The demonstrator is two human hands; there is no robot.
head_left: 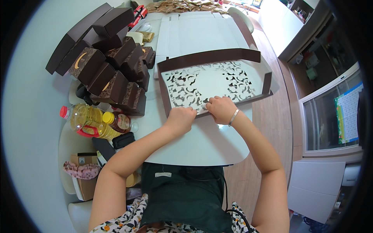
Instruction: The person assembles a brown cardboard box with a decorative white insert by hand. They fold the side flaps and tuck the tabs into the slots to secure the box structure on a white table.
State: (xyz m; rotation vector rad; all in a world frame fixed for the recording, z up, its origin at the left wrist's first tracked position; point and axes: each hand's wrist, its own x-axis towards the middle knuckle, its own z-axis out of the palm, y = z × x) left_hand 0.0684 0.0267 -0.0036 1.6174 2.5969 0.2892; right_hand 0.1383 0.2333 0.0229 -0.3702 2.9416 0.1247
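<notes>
A shallow cardboard box (211,80) lies on the white table, white inside with dark brown walls and a scroll-pattern cut-out on its panel. Its far and left walls stand up, while the right side has a folded-up flap and a gap at the far right corner. My left hand (182,119) is closed on the near wall, left of the middle. Just to its right, my right hand (222,110), with a silver bracelet at the wrist, pinches the same wall. The fingertips are partly hidden behind the knuckles and the wall.
White flat cardboard sheets (202,33) lie beyond the box. Folded dark brown boxes (116,64) are piled at the left. Nearer stand an oil bottle (87,118) and a yellow-capped jar (118,121). Packets (186,6) cover the far end. The table's rounded edge (194,164) is near my apron.
</notes>
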